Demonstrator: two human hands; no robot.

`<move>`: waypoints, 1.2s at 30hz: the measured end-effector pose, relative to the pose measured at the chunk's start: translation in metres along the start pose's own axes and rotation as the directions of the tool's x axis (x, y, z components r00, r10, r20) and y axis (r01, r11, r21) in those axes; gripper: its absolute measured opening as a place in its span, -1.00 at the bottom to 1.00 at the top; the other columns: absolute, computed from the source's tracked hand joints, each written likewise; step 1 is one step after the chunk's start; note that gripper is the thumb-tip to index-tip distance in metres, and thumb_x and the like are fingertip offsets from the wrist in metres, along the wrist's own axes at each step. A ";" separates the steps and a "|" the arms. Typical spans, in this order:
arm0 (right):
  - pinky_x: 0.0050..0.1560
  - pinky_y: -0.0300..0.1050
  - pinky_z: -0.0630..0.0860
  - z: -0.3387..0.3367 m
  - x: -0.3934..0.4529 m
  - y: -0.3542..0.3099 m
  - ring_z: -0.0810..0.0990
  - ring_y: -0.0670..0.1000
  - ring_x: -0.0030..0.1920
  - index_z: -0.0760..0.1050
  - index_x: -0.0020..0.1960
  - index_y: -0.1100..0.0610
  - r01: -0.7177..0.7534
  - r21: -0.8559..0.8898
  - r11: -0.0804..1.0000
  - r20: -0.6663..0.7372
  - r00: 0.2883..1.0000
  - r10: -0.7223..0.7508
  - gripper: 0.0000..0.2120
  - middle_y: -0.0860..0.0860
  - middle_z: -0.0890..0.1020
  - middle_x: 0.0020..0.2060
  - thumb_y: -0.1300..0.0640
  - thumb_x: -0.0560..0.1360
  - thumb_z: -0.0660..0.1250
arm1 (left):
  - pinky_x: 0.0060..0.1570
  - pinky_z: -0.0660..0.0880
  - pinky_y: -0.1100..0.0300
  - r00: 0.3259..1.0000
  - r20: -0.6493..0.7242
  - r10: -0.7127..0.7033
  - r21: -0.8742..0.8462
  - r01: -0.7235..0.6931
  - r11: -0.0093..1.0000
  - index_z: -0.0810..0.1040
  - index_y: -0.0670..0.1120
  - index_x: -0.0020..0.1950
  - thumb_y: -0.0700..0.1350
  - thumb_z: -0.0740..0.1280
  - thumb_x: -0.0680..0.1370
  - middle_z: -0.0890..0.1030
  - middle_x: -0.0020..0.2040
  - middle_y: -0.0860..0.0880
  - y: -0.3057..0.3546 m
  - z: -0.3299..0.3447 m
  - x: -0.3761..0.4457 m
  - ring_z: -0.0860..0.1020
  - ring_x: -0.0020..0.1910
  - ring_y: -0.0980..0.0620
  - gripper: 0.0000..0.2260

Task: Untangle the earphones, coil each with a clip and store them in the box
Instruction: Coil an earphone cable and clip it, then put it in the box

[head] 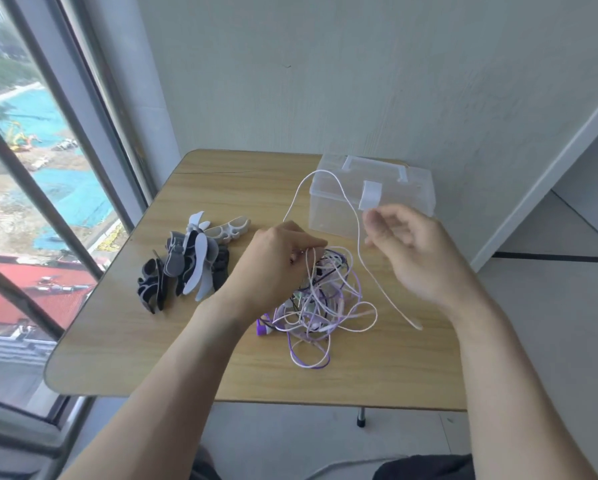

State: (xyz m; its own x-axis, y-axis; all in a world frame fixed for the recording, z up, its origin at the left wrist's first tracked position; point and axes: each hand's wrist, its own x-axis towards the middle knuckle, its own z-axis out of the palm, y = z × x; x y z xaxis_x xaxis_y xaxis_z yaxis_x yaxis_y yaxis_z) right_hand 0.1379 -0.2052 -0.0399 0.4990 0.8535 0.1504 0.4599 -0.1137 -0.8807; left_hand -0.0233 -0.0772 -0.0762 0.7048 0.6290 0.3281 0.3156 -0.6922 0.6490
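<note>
Left hand (pixel 279 261) curled, pinching cords atop earphone tangle (pixel 320 306); right hand (pixel 411 251) raised, blurred, grip unclear.

The right hand (pixel 408 251) is motion-blurred, its grip on the white cord (pixel 359 237) unclear.

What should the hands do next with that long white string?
Probably keep drawing the white cord up and out with the right hand, while the left hand holds the tangled pile down. One end already lies free on the table, but the other still runs into the knot, and the box is closed.
</note>
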 end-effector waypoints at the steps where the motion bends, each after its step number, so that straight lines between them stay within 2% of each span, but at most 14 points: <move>1: 0.00 -0.19 0.59 0.004 -0.002 -0.004 0.68 -0.07 -0.05 0.58 0.07 -0.03 0.062 -0.034 0.997 0.025 0.998 -0.061 -0.48 -0.06 0.68 -0.06 -0.42 0.37 0.33 | -0.08 0.49 0.22 1.000 -0.012 0.023 0.039 -0.022 0.999 0.73 0.00 0.07 -0.13 0.38 0.57 0.65 -0.06 0.04 0.003 0.002 -0.001 0.60 -0.15 0.03 -0.84; 4: -0.15 -0.28 0.55 0.022 -0.010 -0.014 0.62 -0.13 -0.19 0.59 0.00 -0.05 0.114 -0.131 0.985 0.079 0.991 -0.104 -0.51 -0.09 0.64 -0.17 -0.34 0.24 0.52 | -0.19 0.55 0.01 0.997 -0.018 0.073 0.137 -0.070 0.988 0.72 0.03 -0.03 -0.12 0.24 0.41 0.67 -0.11 0.02 0.014 0.003 -0.005 0.61 -0.17 -0.11 -0.72; 6: -0.25 -0.33 0.46 0.030 -0.012 -0.016 0.55 -0.14 -0.27 0.61 -0.12 0.00 0.163 -0.228 0.960 0.037 0.987 -0.159 -0.62 -0.10 0.61 -0.29 -0.22 0.24 0.60 | -0.26 0.53 0.04 0.995 -0.046 0.090 0.123 -0.084 0.989 0.71 0.05 -0.08 -0.11 0.17 0.32 0.65 -0.19 0.04 0.017 0.002 -0.006 0.58 -0.23 -0.09 -0.65; 8: -0.31 -0.34 0.39 0.031 -0.010 -0.013 0.51 -0.16 -0.34 0.63 -0.18 0.02 0.169 -0.277 0.946 0.036 0.985 -0.166 -0.73 -0.12 0.60 -0.37 -0.12 0.31 0.60 | -0.23 0.53 0.14 0.994 -0.104 0.020 0.039 -0.016 0.999 0.74 0.05 -0.06 -0.16 0.28 0.38 0.69 -0.19 0.04 0.020 0.001 -0.006 0.59 -0.27 0.05 -0.71; 10: -0.36 -0.36 0.35 0.027 -0.008 -0.008 0.49 -0.16 -0.43 0.64 -0.22 0.03 0.157 -0.317 0.935 0.080 0.987 -0.139 -0.83 -0.13 0.57 -0.47 -0.02 0.39 0.57 | -0.21 0.45 0.43 0.985 -0.163 -0.062 -0.067 0.052 0.996 0.76 0.01 -0.07 -0.19 0.46 0.44 0.72 -0.19 0.06 0.022 0.000 -0.005 0.59 -0.27 0.24 -0.85; 12: -0.38 -0.28 0.38 0.025 -0.006 -0.004 0.48 -0.12 -0.47 0.64 -0.23 0.04 0.148 -0.313 0.938 0.104 0.987 -0.121 -0.86 -0.10 0.57 -0.49 0.05 0.48 0.50 | -0.22 0.37 0.55 0.981 -0.180 -0.070 -0.093 0.054 0.994 0.76 0.00 -0.11 -0.17 0.52 0.44 0.71 -0.22 0.10 0.020 -0.001 -0.005 0.60 -0.21 0.29 -0.91; 15: -0.25 -0.10 0.53 0.026 -0.003 -0.001 0.59 -0.07 -0.37 0.63 -0.14 0.05 0.133 -0.106 0.985 0.065 0.990 -0.127 -0.84 -0.04 0.69 -0.33 0.09 0.60 0.37 | -0.20 0.35 0.57 0.987 -0.151 -0.060 -0.067 0.050 0.996 0.75 -0.01 -0.09 -0.09 0.54 0.45 0.68 -0.19 0.12 0.017 -0.003 -0.004 0.59 -0.17 0.27 -0.93; 19: -0.08 0.10 0.63 0.025 0.001 0.001 0.64 0.01 -0.19 0.58 -0.13 0.21 0.046 0.271 0.961 0.025 0.998 -0.055 -0.78 0.05 0.68 -0.19 0.17 0.64 0.26 | -0.08 0.27 0.62 0.990 -0.120 -0.072 0.016 0.075 0.997 0.71 0.03 0.10 0.01 0.53 0.46 0.59 0.00 0.09 0.008 -0.001 -0.002 0.52 -0.10 0.21 -0.76; 22: -0.11 -0.01 0.62 0.026 0.001 -0.004 0.64 0.09 -0.15 0.53 -0.20 0.27 0.071 0.610 0.790 0.004 0.996 -0.093 -0.81 0.14 0.68 -0.11 0.22 0.54 0.24 | -0.07 0.28 0.53 0.985 -0.161 -0.058 0.049 0.067 0.997 0.71 0.07 0.10 -0.01 0.49 0.49 0.59 -0.02 0.06 0.007 -0.002 0.000 0.52 -0.03 0.08 -0.80; 25: -0.09 -0.03 0.60 0.023 0.002 -0.010 0.64 0.12 -0.13 0.53 -0.24 0.27 0.145 0.751 0.645 -0.046 0.985 -0.168 -0.78 0.16 0.68 -0.12 0.27 0.53 0.20 | -0.11 0.36 0.28 0.960 -0.270 -0.073 0.025 0.083 0.996 0.72 0.08 0.07 -0.03 0.48 0.48 0.60 -0.10 0.09 0.010 -0.006 0.002 0.52 -0.11 0.08 -0.82; 28: -0.19 -0.06 0.55 0.023 0.003 -0.011 0.60 0.11 -0.21 0.53 -0.36 0.18 0.148 0.747 0.648 -0.083 0.988 -0.130 -0.69 0.13 0.65 -0.21 0.29 0.53 0.20 | -0.13 0.32 0.29 0.943 -0.304 -0.134 0.034 0.151 0.988 0.68 0.04 0.16 -0.03 0.50 0.46 0.57 -0.09 0.07 0.007 -0.009 0.003 0.52 -0.14 0.11 -0.73; 31: -0.33 -0.05 0.54 0.027 0.002 -0.010 0.55 0.10 -0.39 0.35 -0.45 0.19 0.027 0.669 0.743 -0.076 0.997 0.033 -0.64 0.11 0.58 -0.41 0.37 0.51 0.17 | -0.04 0.34 0.26 0.952 -0.203 -0.228 0.097 0.251 0.963 0.54 0.02 0.36 -0.03 0.51 0.46 0.53 0.06 -0.03 0.001 -0.007 0.002 0.56 0.03 -0.01 -0.52; 34: -0.56 -0.17 0.41 0.026 -0.002 -0.006 0.47 0.11 -0.51 0.26 -0.50 0.18 -0.164 0.608 0.777 0.075 0.986 0.149 -0.76 0.19 0.50 -0.44 0.26 0.30 0.22 | 0.05 0.35 0.24 0.959 -0.056 -0.276 0.125 0.281 0.951 0.48 0.03 0.44 -0.02 0.47 0.49 0.50 0.19 -0.06 -0.003 -0.006 0.001 0.53 0.15 -0.05 -0.48; 36: -0.60 -0.31 0.22 0.022 -0.004 -0.004 0.36 0.04 -0.60 0.31 -0.50 0.21 -0.314 0.455 0.833 0.256 0.942 0.215 -0.82 0.21 0.44 -0.44 0.21 0.24 0.24 | 0.06 0.35 0.23 0.957 -0.008 -0.289 0.121 0.288 0.950 0.52 0.00 0.38 -0.01 0.45 0.48 0.54 0.19 -0.05 -0.004 -0.006 0.001 0.52 0.18 -0.03 -0.54</move>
State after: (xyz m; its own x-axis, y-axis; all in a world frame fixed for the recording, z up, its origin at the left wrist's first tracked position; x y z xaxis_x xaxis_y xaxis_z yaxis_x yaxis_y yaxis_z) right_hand 0.1176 -0.1966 -0.0469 0.3806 0.9104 -0.1625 -0.1077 -0.1309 -0.9855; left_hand -0.0280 -0.0721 -0.0744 0.5789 0.8047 0.1318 0.5795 -0.5197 0.6278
